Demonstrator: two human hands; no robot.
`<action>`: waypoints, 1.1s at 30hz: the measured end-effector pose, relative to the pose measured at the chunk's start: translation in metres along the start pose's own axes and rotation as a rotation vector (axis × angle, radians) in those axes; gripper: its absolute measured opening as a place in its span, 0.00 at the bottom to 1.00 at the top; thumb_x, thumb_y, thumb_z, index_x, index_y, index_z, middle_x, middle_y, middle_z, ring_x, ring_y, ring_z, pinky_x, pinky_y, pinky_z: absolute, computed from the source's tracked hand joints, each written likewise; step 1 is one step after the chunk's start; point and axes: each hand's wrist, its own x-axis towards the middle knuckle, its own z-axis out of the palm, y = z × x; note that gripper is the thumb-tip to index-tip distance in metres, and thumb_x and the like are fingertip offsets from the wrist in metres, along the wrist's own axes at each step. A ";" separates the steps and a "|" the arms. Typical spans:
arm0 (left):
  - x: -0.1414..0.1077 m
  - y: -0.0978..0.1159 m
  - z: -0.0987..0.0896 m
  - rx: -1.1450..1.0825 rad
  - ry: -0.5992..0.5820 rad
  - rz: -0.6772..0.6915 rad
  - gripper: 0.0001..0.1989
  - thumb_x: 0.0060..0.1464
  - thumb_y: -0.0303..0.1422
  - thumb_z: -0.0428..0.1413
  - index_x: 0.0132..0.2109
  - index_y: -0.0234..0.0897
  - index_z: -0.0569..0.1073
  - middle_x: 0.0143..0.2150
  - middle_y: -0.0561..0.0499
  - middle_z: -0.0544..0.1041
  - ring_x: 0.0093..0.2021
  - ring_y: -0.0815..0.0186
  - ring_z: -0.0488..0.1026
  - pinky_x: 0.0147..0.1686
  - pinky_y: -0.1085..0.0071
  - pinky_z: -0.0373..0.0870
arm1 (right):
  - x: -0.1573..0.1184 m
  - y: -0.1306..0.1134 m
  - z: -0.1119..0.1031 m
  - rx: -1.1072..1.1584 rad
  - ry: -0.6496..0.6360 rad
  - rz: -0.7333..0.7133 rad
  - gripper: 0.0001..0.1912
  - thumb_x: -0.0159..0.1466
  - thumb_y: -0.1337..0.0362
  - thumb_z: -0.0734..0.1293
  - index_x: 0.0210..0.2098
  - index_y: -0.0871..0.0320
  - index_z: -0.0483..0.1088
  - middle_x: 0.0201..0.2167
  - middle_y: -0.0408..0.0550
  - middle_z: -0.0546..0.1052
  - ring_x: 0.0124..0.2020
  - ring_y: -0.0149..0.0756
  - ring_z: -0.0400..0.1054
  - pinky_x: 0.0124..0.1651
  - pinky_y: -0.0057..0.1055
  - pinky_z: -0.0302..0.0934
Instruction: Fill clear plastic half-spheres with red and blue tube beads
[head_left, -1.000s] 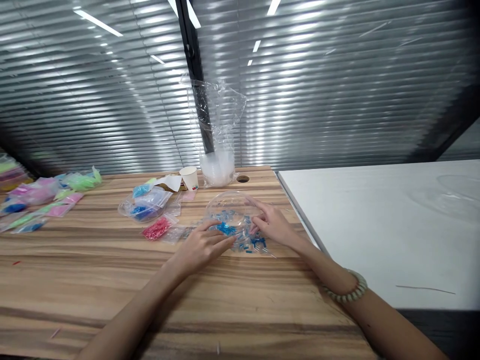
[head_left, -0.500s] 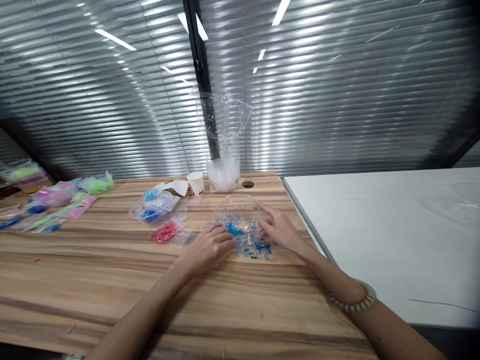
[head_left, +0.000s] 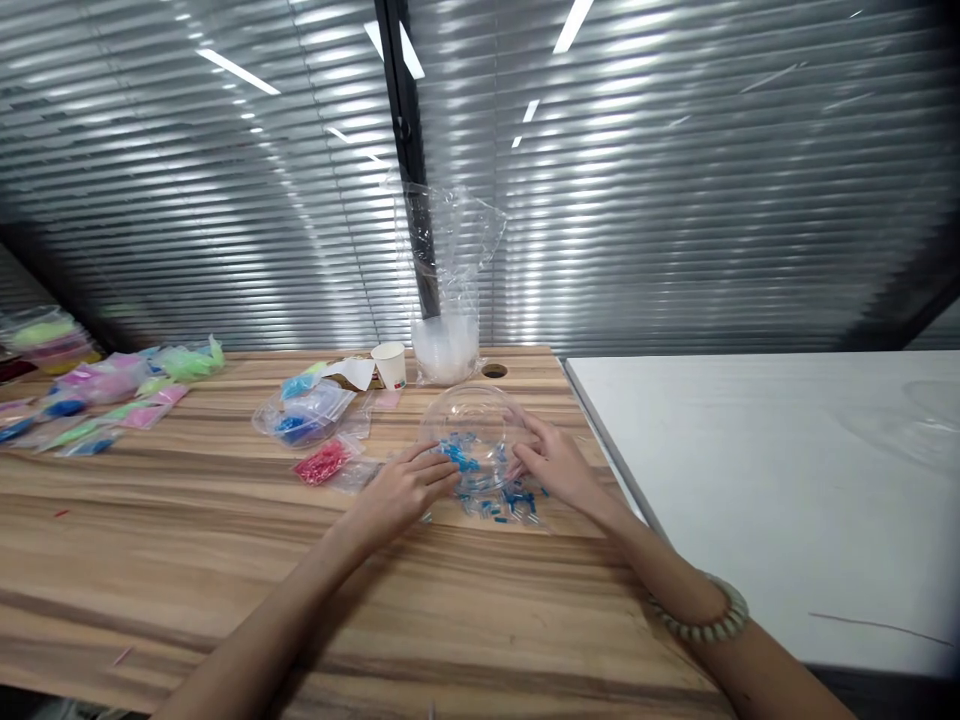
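Note:
A clear plastic bowl (head_left: 480, 398) rests on the wooden table between my hands, with small blue tube-like pieces (head_left: 459, 455) inside it. More blue and clear pieces (head_left: 517, 500) lie in front of the bowl, on what looks like clear plastic film. My left hand (head_left: 411, 488) reaches to the bowl's left rim, fingers stretched out and close to the blue pieces. On the right side, my right hand (head_left: 553, 462) grips the bowl's wall between thumb and fingers. Its fingertips are partly seen through the clear plastic.
Left of the bowl lie a bag of red pieces (head_left: 322, 463) and a clear tray (head_left: 262, 420) with blue packets. Behind stand a paper cup (head_left: 389, 366) and a wrapped white tub (head_left: 446, 350). Colourful bags (head_left: 112, 380) cover the far left. A white table (head_left: 750, 480) adjoins right.
My left hand has drawn slightly left and its fingers have straightened. The bowl has shifted a little toward me, over part of the loose blue pieces. My right hand stays at its right side.

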 end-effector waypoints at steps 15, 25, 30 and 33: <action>0.003 0.004 -0.005 -0.028 -0.009 -0.029 0.14 0.64 0.27 0.42 0.44 0.34 0.73 0.42 0.47 0.79 0.42 0.66 0.74 0.48 0.64 0.63 | 0.004 0.005 0.002 0.001 -0.028 0.015 0.29 0.56 0.73 0.58 0.58 0.61 0.63 0.30 0.46 0.81 0.24 0.36 0.75 0.29 0.29 0.70; 0.001 0.008 -0.006 -0.089 0.037 -0.075 0.14 0.63 0.25 0.42 0.44 0.35 0.73 0.41 0.49 0.79 0.42 0.67 0.74 0.49 0.65 0.61 | 0.006 0.006 -0.003 0.030 -0.052 0.037 0.27 0.56 0.72 0.59 0.56 0.63 0.64 0.30 0.47 0.80 0.24 0.35 0.75 0.28 0.28 0.69; 0.003 0.007 -0.010 -0.068 0.049 -0.065 0.15 0.65 0.29 0.41 0.42 0.34 0.72 0.39 0.49 0.79 0.40 0.67 0.74 0.44 0.66 0.63 | 0.001 0.002 -0.002 0.021 -0.035 -0.030 0.32 0.55 0.71 0.59 0.60 0.62 0.60 0.38 0.48 0.80 0.24 0.35 0.75 0.28 0.29 0.70; 0.005 0.009 -0.011 -0.092 0.075 -0.066 0.15 0.65 0.30 0.41 0.42 0.35 0.72 0.38 0.50 0.80 0.39 0.67 0.75 0.43 0.66 0.63 | -0.002 -0.001 -0.003 0.042 -0.028 -0.019 0.33 0.55 0.71 0.58 0.61 0.61 0.58 0.44 0.49 0.78 0.24 0.34 0.75 0.28 0.30 0.71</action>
